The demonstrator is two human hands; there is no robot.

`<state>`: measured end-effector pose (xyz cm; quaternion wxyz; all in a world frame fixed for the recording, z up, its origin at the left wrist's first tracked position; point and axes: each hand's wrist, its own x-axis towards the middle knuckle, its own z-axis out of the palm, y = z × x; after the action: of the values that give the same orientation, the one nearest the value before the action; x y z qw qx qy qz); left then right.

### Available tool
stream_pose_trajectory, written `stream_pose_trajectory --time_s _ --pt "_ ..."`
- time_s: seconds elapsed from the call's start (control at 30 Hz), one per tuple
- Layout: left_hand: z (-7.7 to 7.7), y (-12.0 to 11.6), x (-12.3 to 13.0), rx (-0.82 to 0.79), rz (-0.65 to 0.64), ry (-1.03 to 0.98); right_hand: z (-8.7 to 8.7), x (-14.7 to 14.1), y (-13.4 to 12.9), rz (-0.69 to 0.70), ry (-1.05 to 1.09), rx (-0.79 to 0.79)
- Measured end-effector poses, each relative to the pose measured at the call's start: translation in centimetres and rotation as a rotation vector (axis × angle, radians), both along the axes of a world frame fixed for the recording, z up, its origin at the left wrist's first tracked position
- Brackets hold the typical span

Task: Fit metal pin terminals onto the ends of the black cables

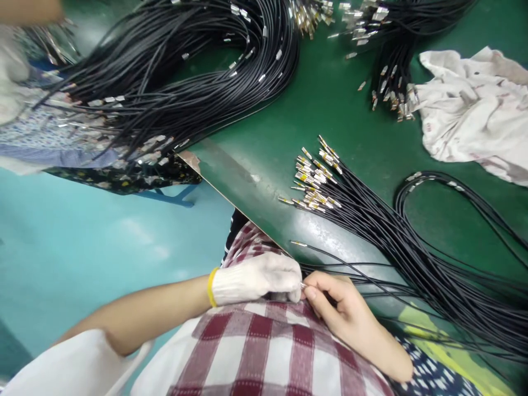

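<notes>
My left hand (262, 278), in a white knitted glove with a yellow cuff, is closed close to my body at the table's edge. My bare right hand (344, 302) meets it, thumb and forefinger pinching a small shiny cable end (304, 285) at the glove's fingertips. Most of that piece is hidden by the fingers. Black cables (363, 267) run from behind my hands to the right. One loose cable with a metal tip (299, 243) lies just above them. Beyond it is a large bundle of black cables (371, 203) with silver and yellow-marked ends.
A big coil of black cables (264, 91) hangs over the green table's (330, 104) far left edge, beside another person's arm (28, 11). More cables (396, 60) and a crumpled white cloth (470, 110) lie at the back right. Yellow-green material (441, 335) is under cables.
</notes>
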<state>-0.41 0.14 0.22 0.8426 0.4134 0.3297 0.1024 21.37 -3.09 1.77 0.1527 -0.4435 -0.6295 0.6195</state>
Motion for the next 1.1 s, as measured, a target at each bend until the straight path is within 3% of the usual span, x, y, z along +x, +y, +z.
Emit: stream_pose_trajectory --time_s 0.23,0.57,1.1 --pt "-0.4 -0.5 0.0 -0.139 -0.076 -0.037 -0.5 -0.3 -1.3 -0.049 0.043 -0.028" --pt "-0.5 -0.6 0.4 -0.277 -0.039 -0.074 -0.6 -0.4 -1.6 -0.061 0.047 -0.009" --pt "-0.7 -0.5 0.4 -0.257 -0.078 -0.046 -0.2 -0.6 -1.1 -0.055 0.016 -0.004"
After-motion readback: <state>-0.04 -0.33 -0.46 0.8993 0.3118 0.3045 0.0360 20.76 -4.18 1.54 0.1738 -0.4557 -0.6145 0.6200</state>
